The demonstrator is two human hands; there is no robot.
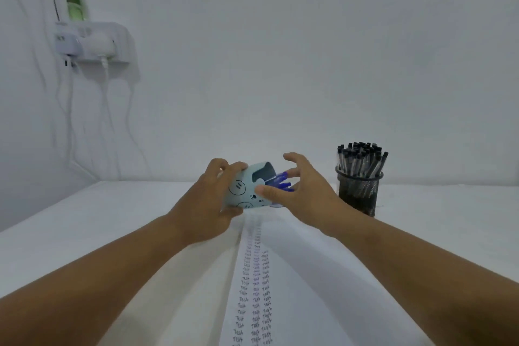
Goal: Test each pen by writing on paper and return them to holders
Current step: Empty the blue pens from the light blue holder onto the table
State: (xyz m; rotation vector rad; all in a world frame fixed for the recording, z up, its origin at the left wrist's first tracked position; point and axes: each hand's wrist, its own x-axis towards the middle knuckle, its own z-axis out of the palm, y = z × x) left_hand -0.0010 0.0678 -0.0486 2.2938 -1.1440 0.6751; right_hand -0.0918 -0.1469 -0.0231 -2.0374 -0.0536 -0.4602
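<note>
My left hand (213,199) grips a light blue holder (250,188) with a cartoon face, tipped over toward the right above the table. Blue-capped pens (282,181) poke out of its mouth. My right hand (297,188) is spread at the mouth, its thumb on the holder's rim and its fingers around the pen ends. A black mesh holder (358,191) packed with several black-capped pens (361,157) stands upright to the right. The paper (254,289) lies between my forearms, covered with columns of the handwritten word "Test".
The white table (112,205) runs back to a white wall. At the upper left a wall-mounted power strip shelf (92,42) carries plugs, hanging cables and a green bottle (73,1).
</note>
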